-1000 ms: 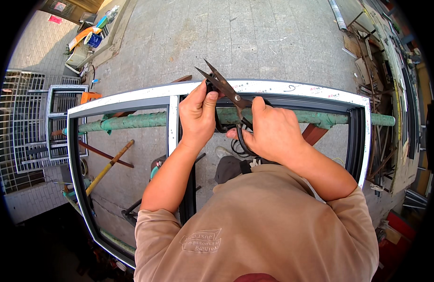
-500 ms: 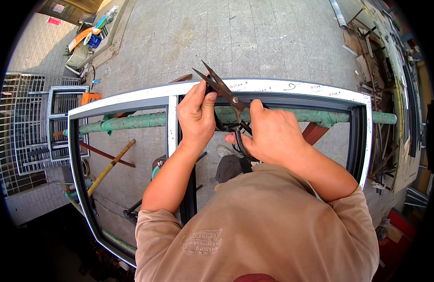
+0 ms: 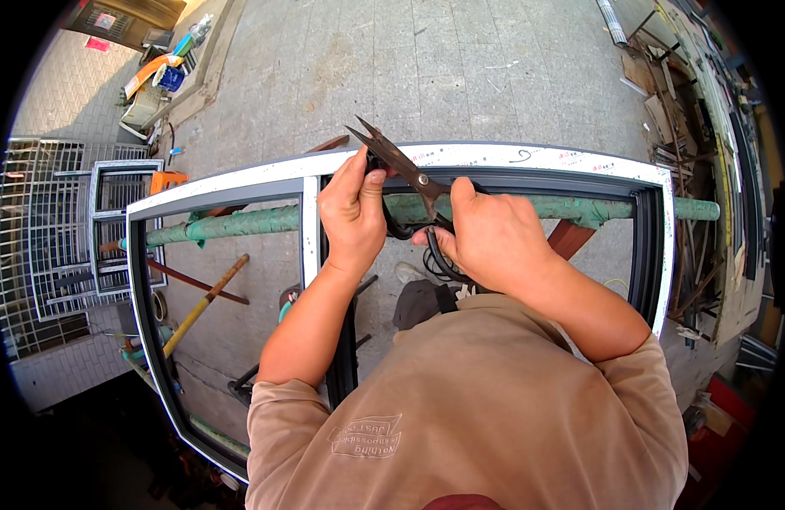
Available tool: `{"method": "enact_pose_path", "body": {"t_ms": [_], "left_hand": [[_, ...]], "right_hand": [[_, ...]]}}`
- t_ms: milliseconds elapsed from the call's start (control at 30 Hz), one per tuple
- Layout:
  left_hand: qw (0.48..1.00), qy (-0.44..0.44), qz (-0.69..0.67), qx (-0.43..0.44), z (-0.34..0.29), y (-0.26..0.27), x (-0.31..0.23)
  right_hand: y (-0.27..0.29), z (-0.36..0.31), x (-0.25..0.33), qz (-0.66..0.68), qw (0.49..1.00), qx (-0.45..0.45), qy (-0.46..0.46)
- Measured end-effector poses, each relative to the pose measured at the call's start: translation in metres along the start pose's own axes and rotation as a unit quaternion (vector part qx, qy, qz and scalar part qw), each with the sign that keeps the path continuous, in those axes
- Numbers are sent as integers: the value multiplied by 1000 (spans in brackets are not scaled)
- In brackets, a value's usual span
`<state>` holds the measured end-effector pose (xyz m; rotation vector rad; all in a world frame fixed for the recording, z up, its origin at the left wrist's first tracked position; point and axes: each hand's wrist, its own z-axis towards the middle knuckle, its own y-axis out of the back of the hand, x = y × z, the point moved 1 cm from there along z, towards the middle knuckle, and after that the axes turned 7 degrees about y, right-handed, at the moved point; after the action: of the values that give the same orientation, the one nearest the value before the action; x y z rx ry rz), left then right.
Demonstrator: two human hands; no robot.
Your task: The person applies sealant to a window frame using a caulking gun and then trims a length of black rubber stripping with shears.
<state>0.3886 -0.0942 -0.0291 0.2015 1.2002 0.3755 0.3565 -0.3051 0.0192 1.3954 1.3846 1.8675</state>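
My right hand [image 3: 498, 229] is closed round the handles of dark metal scissors [image 3: 409, 168]. Their narrow blades point up and left, their tips slightly apart. Between thumb and fingers, my left hand [image 3: 351, 208] pinches a black flexible strip [image 3: 397, 229], probably rubber, close beside the blades. The strip hangs in a curve below my left fingers; part of it is hidden by the hands and scissors. Both hands are above a large window frame [image 3: 460, 155] with white film on its face and dark grey inner channels.
Green-wrapped poles [image 3: 239, 223] run beneath the frame. A yellow pole [image 3: 207, 304] slants below its left opening. Smaller frames and metal grilles [image 3: 48, 225] stand at the left, with an orange object [image 3: 168, 181] beside them. Metal lengths and boards [image 3: 685, 144] line the right side.
The scissor blades have drawn closer together, and their tips sit slightly lower. My right fingers have tightened on the handles; my left hand is nearly in the same place.
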Motion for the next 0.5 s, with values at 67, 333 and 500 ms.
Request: {"method": "enact_pose_path", "body": {"t_ms": [67, 333, 500], "left_hand": [[998, 57, -19, 24, 0, -1, -1], [989, 88, -115, 17, -2, -3, 6], [989, 64, -132, 21, -1, -3, 7]], "right_hand": [[0, 0, -4, 1, 999, -35, 20], [13, 3, 9, 51, 998, 22, -7], [13, 2, 8, 50, 998, 21, -9]]}}
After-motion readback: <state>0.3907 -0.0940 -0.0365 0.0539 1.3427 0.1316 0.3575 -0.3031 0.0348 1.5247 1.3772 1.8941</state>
